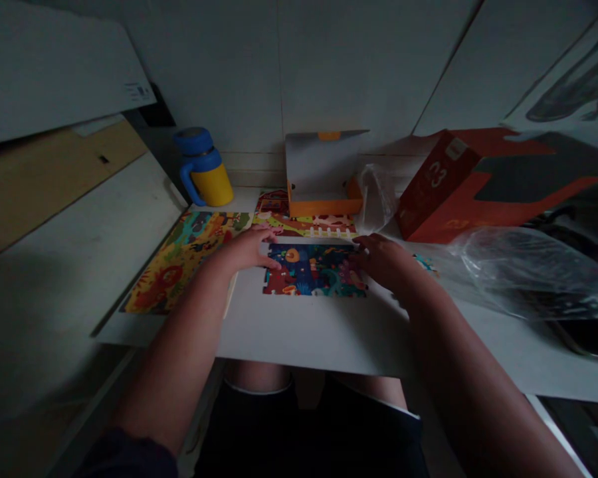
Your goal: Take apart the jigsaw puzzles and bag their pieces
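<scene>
A dark blue jigsaw puzzle section [309, 269] with animal figures lies flat on the white table, its pieces joined and its outer edges knobbed. At its upper left corner is my left hand [252, 249], thumb and forefinger apart, with the thumb tip on the edge. My right hand [383, 260] rests at the right edge, fingers stretched toward the upper right corner. Neither hand is wrapped round anything. Just behind lies a farm-scene puzzle [299, 226] with a white fence and a cow. Left of my left hand is a yellow-orange puzzle [172, 272], partly covered by my forearm.
An open orange box [323, 207] stands on the farm puzzle. A blue and yellow mug [212, 176] stands at the back left. On the right are a red box [443, 192], clear plastic bags [523, 265] and a phone [585, 335]. Small puzzle pieces [425, 263] lie beside my right wrist.
</scene>
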The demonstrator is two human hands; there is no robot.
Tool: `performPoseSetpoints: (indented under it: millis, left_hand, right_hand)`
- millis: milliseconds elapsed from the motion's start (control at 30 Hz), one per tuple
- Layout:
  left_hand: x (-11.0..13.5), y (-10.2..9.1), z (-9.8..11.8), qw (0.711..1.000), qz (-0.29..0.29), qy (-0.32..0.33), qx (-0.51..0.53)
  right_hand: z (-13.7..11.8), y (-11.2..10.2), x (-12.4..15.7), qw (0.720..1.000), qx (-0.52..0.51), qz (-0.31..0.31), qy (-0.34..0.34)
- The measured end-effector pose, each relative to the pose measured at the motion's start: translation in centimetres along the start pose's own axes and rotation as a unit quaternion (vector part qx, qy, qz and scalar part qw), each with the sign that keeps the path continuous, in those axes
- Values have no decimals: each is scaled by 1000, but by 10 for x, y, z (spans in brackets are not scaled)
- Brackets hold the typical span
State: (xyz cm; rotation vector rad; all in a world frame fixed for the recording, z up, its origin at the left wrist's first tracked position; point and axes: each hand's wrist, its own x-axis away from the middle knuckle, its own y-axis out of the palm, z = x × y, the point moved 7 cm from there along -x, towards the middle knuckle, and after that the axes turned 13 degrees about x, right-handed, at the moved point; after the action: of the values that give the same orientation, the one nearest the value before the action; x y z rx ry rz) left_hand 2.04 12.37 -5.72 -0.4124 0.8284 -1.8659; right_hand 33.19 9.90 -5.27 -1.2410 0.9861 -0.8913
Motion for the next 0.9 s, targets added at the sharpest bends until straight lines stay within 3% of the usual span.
performPoseSetpoints:
  millis: [133,367,533,733,900]
  left_hand:
    - [-4,0,1,1000,-7,3,9]
    - [-4,5,-8,997,11,-50,49]
    - [-5,6,-2,997,59,-25,44]
    - [-10,13,-9,995,65,-20,76]
    - [-14,17,-11,981,55,-24,185]
  right_hand:
    - [-3,10,-2,999,6,7,-42]
    - [-3,17,-3,999,-7,33,-1]
    - [-4,17,-4,999,-10,46,1]
    - [-7,10,-4,992,-113,29,48]
    - [-1,8,-5,981,-160,46,104]
